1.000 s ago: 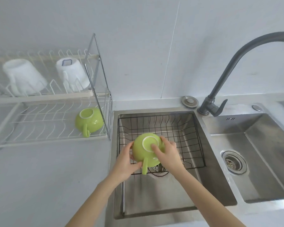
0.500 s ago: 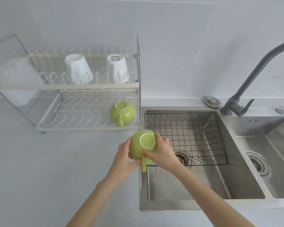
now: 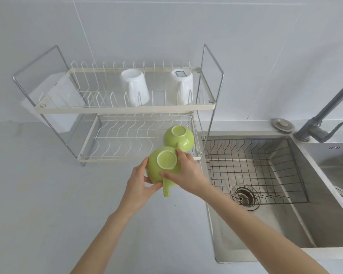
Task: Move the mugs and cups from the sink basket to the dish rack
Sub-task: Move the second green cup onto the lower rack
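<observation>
Pale tiled wall point(image 3: 186, 26) behind a grey countertop point(image 3: 38, 194), evenly lit.

Dish rack point(image 3: 115, 110) stands on grey countertop point(image 3: 48, 194).

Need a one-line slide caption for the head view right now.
Both hands, left and right, carry an upside-down green cup toward the dish rack's lower shelf; sink basket empty.

A single head-worn, wide-angle view looks forward and steeply down from above the counter point(image 3: 48, 204), facing the tiled wall. The two-tier dish rack point(image 3: 125, 110) sits in the upper centre of the frame, the sink point(image 3: 285, 224) with its wire sink basket point(image 3: 255, 169) at right. Both forearms enter from the bottom edge, close to the lens. Straight lines bow toward the edges.
</observation>
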A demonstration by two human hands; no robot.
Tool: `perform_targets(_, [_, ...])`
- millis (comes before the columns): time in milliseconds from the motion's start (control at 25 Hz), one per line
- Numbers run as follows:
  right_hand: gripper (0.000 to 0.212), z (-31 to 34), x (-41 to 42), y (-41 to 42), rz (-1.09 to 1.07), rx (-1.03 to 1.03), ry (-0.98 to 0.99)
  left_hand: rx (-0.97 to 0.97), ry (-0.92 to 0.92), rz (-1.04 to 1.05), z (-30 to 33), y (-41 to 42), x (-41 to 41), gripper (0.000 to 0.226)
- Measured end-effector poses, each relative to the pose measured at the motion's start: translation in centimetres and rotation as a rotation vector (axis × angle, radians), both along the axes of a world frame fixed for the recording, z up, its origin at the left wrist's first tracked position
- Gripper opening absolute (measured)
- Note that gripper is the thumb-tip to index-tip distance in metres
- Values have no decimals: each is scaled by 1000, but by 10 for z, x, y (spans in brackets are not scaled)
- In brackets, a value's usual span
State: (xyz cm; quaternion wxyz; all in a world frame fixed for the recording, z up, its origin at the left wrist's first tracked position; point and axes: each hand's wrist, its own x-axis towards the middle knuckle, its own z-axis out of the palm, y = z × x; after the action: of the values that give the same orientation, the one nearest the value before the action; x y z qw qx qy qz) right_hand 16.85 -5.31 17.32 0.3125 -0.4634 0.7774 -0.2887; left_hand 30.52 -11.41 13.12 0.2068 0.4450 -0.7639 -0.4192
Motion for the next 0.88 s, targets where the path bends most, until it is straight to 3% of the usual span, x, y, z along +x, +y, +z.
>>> perform_targets(520, [73,10,2,-123,26,34,149,36,-26,-28,10,-129,4,78])
perform_targets(760, [58,-4,-7,-160,36,113,117,12,-137,-37,-7,-162,-3,77])
perform_targets(880, [60,-14,-8,-167,48,152,108,28,-183,-47,-16,-168,-3,79])
